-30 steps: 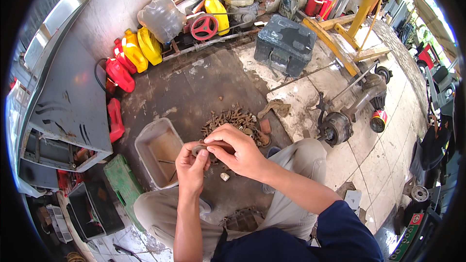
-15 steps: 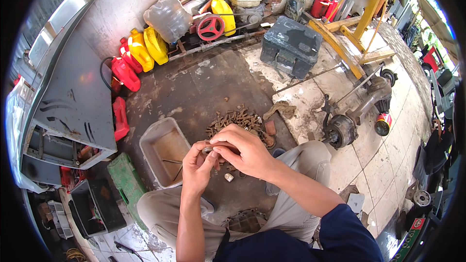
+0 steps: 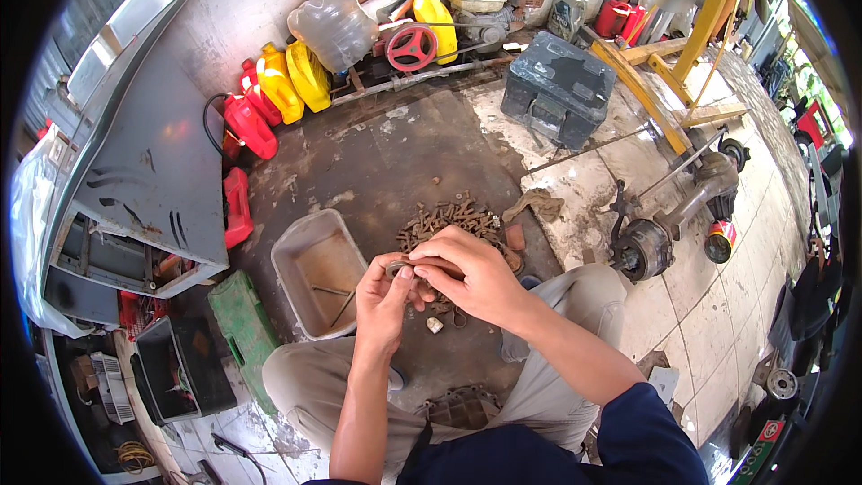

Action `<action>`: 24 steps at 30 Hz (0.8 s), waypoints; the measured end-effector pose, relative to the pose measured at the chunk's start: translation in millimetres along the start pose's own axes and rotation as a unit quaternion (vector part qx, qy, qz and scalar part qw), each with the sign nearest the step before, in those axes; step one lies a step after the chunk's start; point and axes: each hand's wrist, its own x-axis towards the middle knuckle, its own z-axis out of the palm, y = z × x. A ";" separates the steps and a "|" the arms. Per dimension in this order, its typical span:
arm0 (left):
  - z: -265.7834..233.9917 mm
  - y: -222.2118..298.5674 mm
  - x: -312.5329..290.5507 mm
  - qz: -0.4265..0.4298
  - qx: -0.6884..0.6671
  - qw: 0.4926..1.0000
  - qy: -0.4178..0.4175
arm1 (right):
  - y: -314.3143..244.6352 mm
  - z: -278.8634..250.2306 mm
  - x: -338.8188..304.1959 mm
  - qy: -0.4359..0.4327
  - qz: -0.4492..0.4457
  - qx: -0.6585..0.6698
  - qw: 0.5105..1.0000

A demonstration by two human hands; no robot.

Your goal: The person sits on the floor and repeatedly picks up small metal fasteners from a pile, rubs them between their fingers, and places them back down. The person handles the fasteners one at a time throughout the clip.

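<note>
My left hand (image 3: 381, 307) and my right hand (image 3: 474, 278) meet in front of my knees, fingers closed around one small part. It looks like a round, dull metal piece (image 3: 398, 268), ring-like at its edge; most of it is hidden by my fingers. Just beyond my hands lies a heap of rusty bolts (image 3: 449, 219) on the dark floor. To the left of my left hand stands a grey plastic tub (image 3: 289, 280) with a thin rod (image 3: 341, 307) inside it. A small whitish lump (image 3: 435, 325) rests on the floor below my right hand.
A green case (image 3: 241, 328) and a black bin (image 3: 171, 377) flank me on the left, near a grey metal cabinet (image 3: 153, 189). Ahead are yellow and red jugs (image 3: 279, 85) and a dark toolbox (image 3: 557, 90). An axle-like assembly (image 3: 645, 247) lies to the right.
The whole view has shifted a little, so the scene sits farther right. Both hands stay together on the small metal part, with only slight finger movement.
</note>
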 end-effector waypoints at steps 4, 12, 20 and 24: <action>-5.1 0.3 0.7 -0.038 0.010 0.999 -0.026 | 2.3 0.1 0.2 0.009 -0.007 -0.010 1.000; -0.4 0.3 -0.3 -0.017 0.087 0.996 -0.032 | 1.3 2.6 0.3 0.018 -0.006 -0.016 1.000; -4.6 9.5 1.5 -0.054 0.075 0.995 -0.023 | -3.9 3.0 -0.6 0.023 0.020 -0.012 0.999; 0.3 5.2 -6.7 -0.087 0.129 0.985 -0.072 | -2.6 6.6 -1.6 0.018 0.012 -0.031 0.999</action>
